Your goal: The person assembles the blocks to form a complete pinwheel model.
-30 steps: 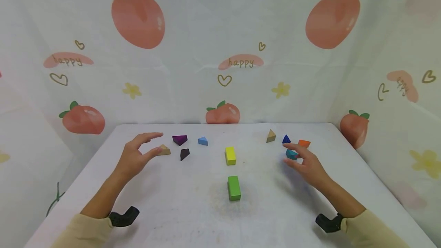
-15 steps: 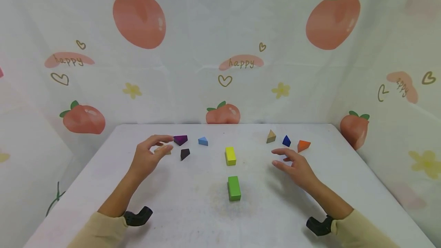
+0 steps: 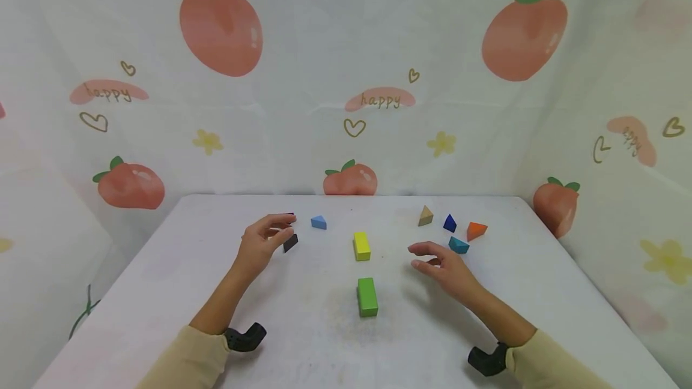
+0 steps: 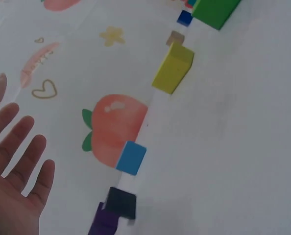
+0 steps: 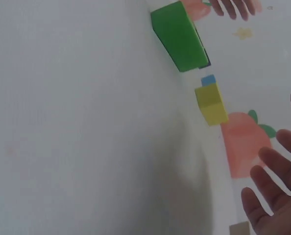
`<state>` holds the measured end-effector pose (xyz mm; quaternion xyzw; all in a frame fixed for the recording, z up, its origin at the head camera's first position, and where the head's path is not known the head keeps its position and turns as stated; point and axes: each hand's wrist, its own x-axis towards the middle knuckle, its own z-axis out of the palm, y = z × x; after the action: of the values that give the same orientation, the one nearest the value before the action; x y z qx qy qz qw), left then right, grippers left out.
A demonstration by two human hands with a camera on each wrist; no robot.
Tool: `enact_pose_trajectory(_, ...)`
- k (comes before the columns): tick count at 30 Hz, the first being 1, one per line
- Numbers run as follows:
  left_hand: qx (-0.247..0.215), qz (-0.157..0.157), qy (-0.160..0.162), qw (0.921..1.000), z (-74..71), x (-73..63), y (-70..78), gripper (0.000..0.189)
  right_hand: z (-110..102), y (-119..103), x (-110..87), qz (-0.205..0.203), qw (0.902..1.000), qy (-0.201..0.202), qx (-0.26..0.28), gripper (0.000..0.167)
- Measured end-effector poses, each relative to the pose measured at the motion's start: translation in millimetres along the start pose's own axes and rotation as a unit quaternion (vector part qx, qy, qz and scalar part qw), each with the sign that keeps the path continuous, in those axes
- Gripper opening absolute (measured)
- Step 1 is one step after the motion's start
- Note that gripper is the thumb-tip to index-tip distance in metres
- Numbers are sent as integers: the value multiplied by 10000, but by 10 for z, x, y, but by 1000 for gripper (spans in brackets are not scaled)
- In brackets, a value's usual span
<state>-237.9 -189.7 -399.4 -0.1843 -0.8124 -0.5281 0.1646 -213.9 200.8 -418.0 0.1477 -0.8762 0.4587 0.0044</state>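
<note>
My left hand (image 3: 261, 246) hovers above the table's left half with spread, relaxed fingers and nothing in them. It covers most of a purple block (image 3: 292, 215) and sits beside a black block (image 3: 290, 243). Further right lies a light blue triangular block (image 3: 319, 222). My right hand (image 3: 447, 270), also holding nothing, is over the right half, just in front of a teal block (image 3: 459, 245). Between the hands a yellow rectangular block (image 3: 361, 246) lies behind a green rectangular block (image 3: 367, 297). In the right wrist view the fingers (image 5: 278, 166) are apart.
At the back right are a wooden triangular block (image 3: 425, 215), a dark blue block (image 3: 450, 223) and an orange block (image 3: 477, 231). A white cloth printed with peaches (image 3: 221, 32) hangs behind and beside the white table (image 3: 303, 341).
Both hands have moved inward, the left to the right and the right to the left. The teal block has come out from behind the right hand; the left now hides the pale wooden block.
</note>
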Motion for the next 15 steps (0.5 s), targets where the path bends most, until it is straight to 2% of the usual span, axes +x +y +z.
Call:
enact_pose_trajectory(6,-521,-422,-214,9975,212,51,-58,31,118,-29,21,152,9991,-333,204,36)
enact_pose_trajectory(11,-1129,-801,-625,9884,369,74,-84,37,208,-70,10,307,9961,-641,516,37)
enact_pose_trajectory(15,-1316,-1021,-958,9814,491,81,-96,43,268,-97,8,279,9926,-973,676,40)
